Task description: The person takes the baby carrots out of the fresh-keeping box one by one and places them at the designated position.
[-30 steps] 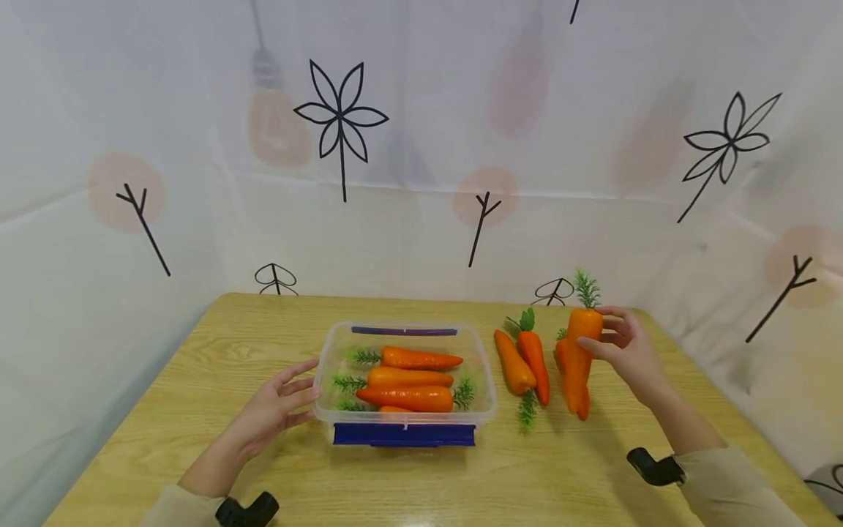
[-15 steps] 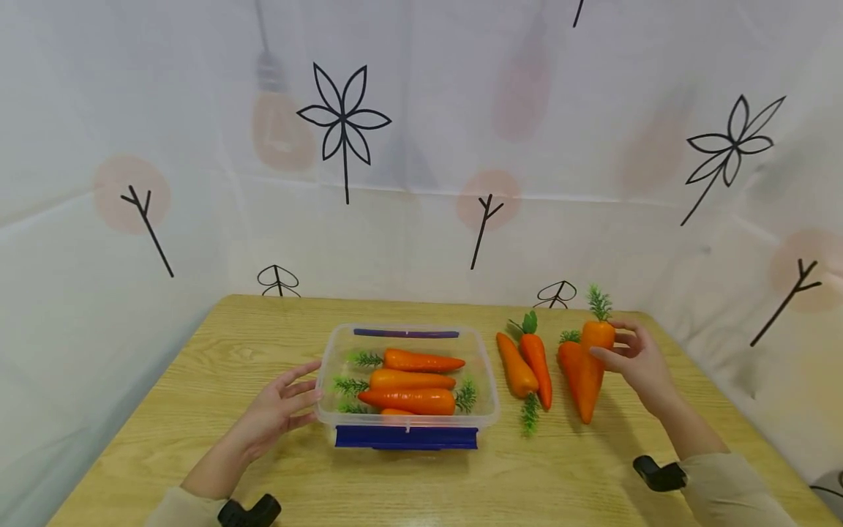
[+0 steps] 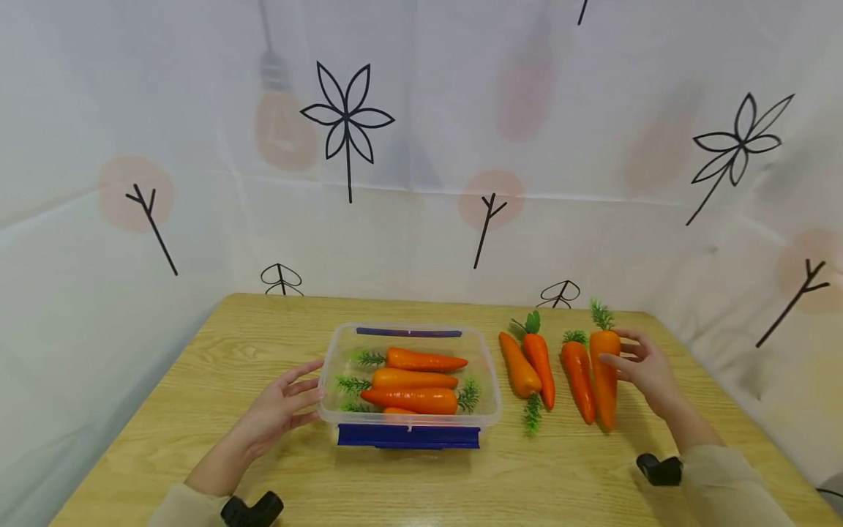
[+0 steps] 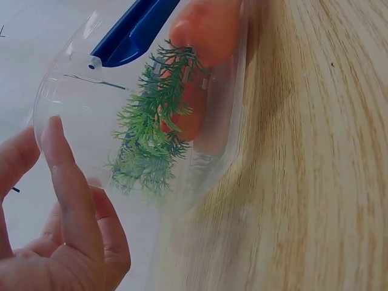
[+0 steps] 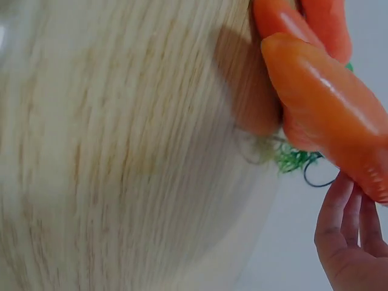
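On the left part of the tabletop (image 3: 421,490), the left hand (image 3: 282,402) rests its relaxed fingers against the clear container (image 3: 431,419), where the packed carrots (image 3: 415,378) lie. Further right come a touching carrot pair (image 3: 519,367), a lone carrot (image 3: 578,382) and, toward the right edge, the held carrot (image 3: 604,382), leafy top toward the far edge, pinched by the right hand (image 3: 648,369).

Soft, fairly even light filled the head view, turning the patterned backdrop (image 3: 408,234) a dull grey and putting small highlights on the glossy carrots (image 3: 413,400). A faint shadow lay before the plastic container (image 3: 428,420). Both wrist views looked dimmer and hazier; the right showed a broad soft shadow across the wooden tabletop (image 5: 121,121) and white glare at its left edge.
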Demonstrator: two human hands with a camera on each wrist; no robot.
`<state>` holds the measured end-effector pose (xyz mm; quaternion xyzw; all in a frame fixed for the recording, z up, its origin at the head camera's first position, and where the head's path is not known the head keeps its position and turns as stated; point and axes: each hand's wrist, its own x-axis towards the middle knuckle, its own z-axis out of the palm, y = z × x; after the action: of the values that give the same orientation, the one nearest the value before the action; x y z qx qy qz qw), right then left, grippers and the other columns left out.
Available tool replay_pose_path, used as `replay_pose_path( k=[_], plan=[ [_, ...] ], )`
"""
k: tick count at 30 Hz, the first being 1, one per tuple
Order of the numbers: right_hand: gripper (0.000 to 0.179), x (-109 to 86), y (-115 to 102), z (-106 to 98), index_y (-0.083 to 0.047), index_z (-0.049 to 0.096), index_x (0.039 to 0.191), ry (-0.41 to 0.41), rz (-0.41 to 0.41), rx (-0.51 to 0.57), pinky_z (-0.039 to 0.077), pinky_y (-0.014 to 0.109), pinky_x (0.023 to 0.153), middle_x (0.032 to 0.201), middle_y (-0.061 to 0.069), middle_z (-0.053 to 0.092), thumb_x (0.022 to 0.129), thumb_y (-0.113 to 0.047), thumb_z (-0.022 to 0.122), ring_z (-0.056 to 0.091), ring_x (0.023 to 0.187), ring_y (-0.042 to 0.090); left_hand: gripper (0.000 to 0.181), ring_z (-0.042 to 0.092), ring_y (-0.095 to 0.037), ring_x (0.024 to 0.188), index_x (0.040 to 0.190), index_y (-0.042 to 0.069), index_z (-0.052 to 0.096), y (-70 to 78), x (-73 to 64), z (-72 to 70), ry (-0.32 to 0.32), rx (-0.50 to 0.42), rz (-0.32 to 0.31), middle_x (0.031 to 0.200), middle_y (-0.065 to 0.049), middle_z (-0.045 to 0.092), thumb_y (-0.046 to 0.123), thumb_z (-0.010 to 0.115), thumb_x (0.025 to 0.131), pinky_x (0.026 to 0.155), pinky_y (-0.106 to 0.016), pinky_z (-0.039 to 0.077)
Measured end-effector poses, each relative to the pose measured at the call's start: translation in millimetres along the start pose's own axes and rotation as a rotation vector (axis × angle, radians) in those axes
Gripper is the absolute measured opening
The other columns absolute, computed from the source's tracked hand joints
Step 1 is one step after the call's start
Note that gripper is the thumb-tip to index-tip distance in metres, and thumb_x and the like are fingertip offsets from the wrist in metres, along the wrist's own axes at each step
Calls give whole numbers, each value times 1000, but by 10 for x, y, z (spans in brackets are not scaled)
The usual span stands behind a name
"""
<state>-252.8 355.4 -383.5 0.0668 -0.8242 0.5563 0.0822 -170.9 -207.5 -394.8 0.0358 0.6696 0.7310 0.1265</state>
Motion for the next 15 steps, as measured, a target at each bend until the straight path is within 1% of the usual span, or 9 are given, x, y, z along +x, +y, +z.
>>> replay_pose_path(
  k=[3, 4, 7, 9, 11, 13, 15],
  plan=[
    [44, 28, 44, -28, -6, 42, 127, -14, 24, -25, 54, 25, 67, 102, -4, 51, 90, -14, 64, 58, 81, -1, 69, 55, -27, 106, 146, 3, 23, 7, 3, 1, -2, -4, 1, 138, -29, 32, 15, 62, 91, 81, -30, 51],
    [46, 37, 56, -34, -4, 41, 129, -19, 30, -35, 54, 26, 67, 103, 0, 52, 90, -15, 64, 58, 81, 0, 69, 55, -27, 106, 146, 4, 23, 8, 4, 2, -2, -7, 1, 138, -29, 32, 15, 62, 91, 81, -30, 51],
    [54, 58, 91, -47, 3, 36, 132, -42, 46, -71, 54, 27, 69, 112, 18, 52, 91, -17, 63, 57, 81, -2, 69, 56, -27, 106, 146, 4, 23, 6, 7, 3, -2, -11, 0, 138, -29, 32, 14, 62, 91, 80, -30, 52],
    [59, 70, 109, -53, 7, 32, 135, -61, 54, -99, 54, 29, 70, 119, 30, 46, 91, -19, 62, 56, 81, -4, 69, 56, -27, 106, 146, 3, 23, 2, 8, 2, -1, -13, 0, 138, -29, 32, 14, 62, 91, 80, -30, 52],
    [63, 77, 121, -56, 9, 29, 136, -76, 68, -128, 54, 32, 72, 124, 38, 40, 91, -20, 62, 55, 81, -5, 69, 56, -27, 106, 146, 4, 23, -5, 10, -1, -2, -12, -1, 138, -29, 32, 14, 62, 91, 80, -30, 52],
    [67, 83, 129, -58, 10, 27, 137, -89, 91, -150, 54, 35, 73, 127, 40, 37, 91, -22, 62, 56, 84, 0, 69, 55, -27, 106, 146, 4, 22, -10, 11, -9, -5, -8, 1, 138, -29, 32, 15, 62, 91, 80, -30, 52],
    [69, 89, 139, -58, 10, 26, 138, -102, 117, -167, 54, 36, 74, 128, 41, 35, 91, -24, 62, 59, 88, 10, 69, 55, -27, 106, 146, 4, 22, -14, 12, -17, -6, -4, 2, 138, -29, 32, 15, 61, 91, 80, -30, 52]
  ],
)
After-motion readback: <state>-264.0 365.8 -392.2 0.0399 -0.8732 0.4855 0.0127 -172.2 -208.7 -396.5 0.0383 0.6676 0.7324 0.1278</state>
